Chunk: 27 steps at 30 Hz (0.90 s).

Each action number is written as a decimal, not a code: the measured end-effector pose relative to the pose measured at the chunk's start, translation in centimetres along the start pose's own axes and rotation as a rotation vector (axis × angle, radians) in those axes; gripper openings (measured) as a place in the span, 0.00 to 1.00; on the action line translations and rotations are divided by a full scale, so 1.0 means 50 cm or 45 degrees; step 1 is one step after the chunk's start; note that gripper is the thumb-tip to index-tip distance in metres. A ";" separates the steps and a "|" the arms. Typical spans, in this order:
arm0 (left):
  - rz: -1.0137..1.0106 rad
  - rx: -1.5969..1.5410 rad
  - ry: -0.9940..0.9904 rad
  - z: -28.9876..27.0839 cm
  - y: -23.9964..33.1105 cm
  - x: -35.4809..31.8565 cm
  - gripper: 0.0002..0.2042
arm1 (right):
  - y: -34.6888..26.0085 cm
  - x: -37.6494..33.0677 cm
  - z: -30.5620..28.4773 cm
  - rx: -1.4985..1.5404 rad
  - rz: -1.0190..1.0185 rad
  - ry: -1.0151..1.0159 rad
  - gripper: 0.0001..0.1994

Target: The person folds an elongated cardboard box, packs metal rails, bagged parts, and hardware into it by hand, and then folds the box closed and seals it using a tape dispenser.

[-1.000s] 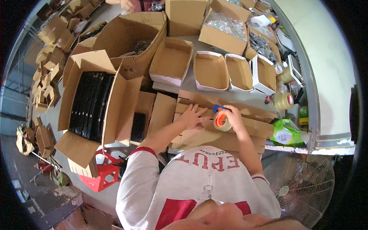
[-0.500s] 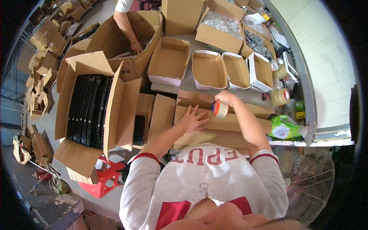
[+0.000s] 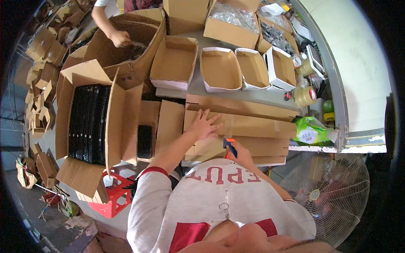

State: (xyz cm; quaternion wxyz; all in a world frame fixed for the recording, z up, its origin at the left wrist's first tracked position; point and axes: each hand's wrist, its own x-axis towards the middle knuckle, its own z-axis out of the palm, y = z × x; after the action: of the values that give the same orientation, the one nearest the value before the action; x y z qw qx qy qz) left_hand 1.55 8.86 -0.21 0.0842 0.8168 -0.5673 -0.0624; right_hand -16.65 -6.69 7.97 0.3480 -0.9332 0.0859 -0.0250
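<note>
A long flattish cardboard box (image 3: 257, 125) lies on the table in front of me. My left hand (image 3: 204, 126) rests on its left part, fingers spread flat over the flaps. In my right hand (image 3: 241, 155), close to my chest at the box's near side, is a blue and orange tape dispenser (image 3: 230, 145). The fingers wrap round its handle, and its roll is mostly hidden. A faint shiny patch shows on the cardboard between the hands; whether it is tape I cannot tell.
An open carton of black flat parts (image 3: 88, 122) stands left, beside a black phone-like slab (image 3: 145, 141). Open trays (image 3: 220, 69) line the far side. Tape rolls (image 3: 305, 96) and a green bag (image 3: 311, 130) lie right, near a fan (image 3: 322, 194). Another person's hand (image 3: 121, 39) is over a large carton.
My right hand has brought the tape dispenser from the box's far side down toward my chest. My left hand stays flat on the box. The other person's hand has risen.
</note>
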 end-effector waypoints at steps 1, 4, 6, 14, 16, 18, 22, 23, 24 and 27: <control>0.009 0.003 0.015 0.003 0.001 0.003 0.28 | 0.000 0.004 0.000 0.003 0.009 0.004 0.19; -0.002 0.074 0.039 0.008 -0.007 0.012 0.29 | -0.003 0.037 -0.002 0.054 0.216 -0.131 0.18; -0.024 0.067 -0.013 -0.004 0.009 0.022 0.31 | 0.040 0.036 0.015 0.225 0.344 -0.106 0.15; -0.154 -0.072 -0.032 0.003 0.110 0.137 0.45 | 0.050 0.043 -0.136 0.496 0.522 -0.274 0.14; -0.332 -0.017 -0.424 -0.068 0.145 0.171 0.51 | 0.060 0.062 -0.141 -0.329 0.006 0.240 0.15; -0.358 -0.025 -0.399 -0.089 0.153 0.171 0.51 | 0.124 0.081 -0.110 -0.385 -0.085 0.169 0.17; -0.421 0.019 -0.170 -0.031 0.166 0.149 0.52 | 0.096 0.103 -0.090 -0.954 -0.136 -0.238 0.18; -0.513 0.073 0.138 0.018 0.176 0.128 0.48 | 0.078 0.113 -0.092 -0.909 -0.171 -0.204 0.19; -0.557 0.068 0.147 0.029 0.193 0.103 0.48 | 0.069 0.126 -0.096 -0.864 -0.192 -0.165 0.19; -1.060 -0.248 0.807 0.074 0.241 0.027 0.41 | 0.137 0.231 -0.047 -0.564 -0.487 -0.283 0.18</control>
State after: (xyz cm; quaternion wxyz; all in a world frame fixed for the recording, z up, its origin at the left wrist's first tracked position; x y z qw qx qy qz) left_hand -9.75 3.21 -1.32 0.2950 0.9401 -0.1332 0.1070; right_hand -6.54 -15.35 5.12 0.1326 -0.9826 -0.1264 0.0316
